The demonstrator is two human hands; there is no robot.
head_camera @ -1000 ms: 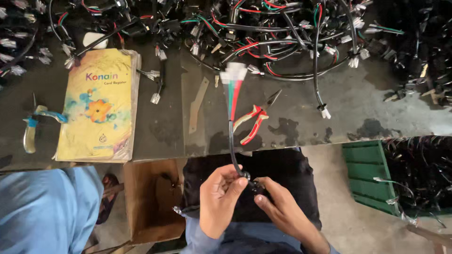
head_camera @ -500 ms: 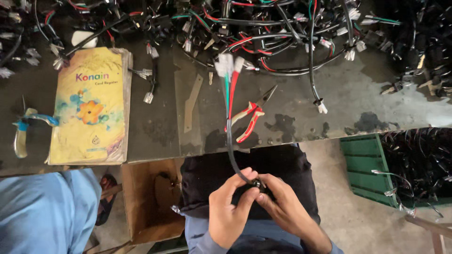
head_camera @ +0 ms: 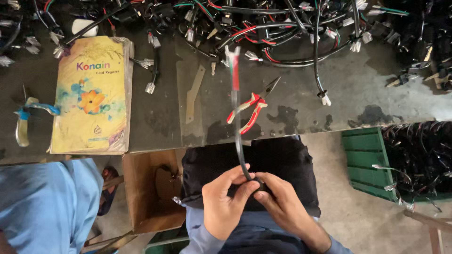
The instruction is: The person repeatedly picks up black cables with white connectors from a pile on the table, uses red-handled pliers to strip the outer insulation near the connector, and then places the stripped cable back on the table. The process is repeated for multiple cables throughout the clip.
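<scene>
My left hand (head_camera: 225,202) and my right hand (head_camera: 281,204) meet over my lap and both pinch the near end of a black-sleeved wire harness (head_camera: 237,122). The harness stands up and away from me toward the bench. Red and green wires and white connectors (head_camera: 231,54) show at its far end, which looks blurred. A small dark part sits between my fingertips, mostly hidden. Red-handled pliers (head_camera: 249,109) lie on the bench right behind the harness.
A yellow register book (head_camera: 92,96) lies at the bench's left, with blue-handled cutters (head_camera: 23,117) beside it. A heap of wire harnesses (head_camera: 282,28) fills the back. A cardboard box (head_camera: 150,188) and a green crate (head_camera: 372,160) stand on the floor. Another person's blue sleeve (head_camera: 42,207) is at left.
Both hands have closed together on the harness's near end. The harness's far end with the white connectors has swung slightly and blurs in motion.
</scene>
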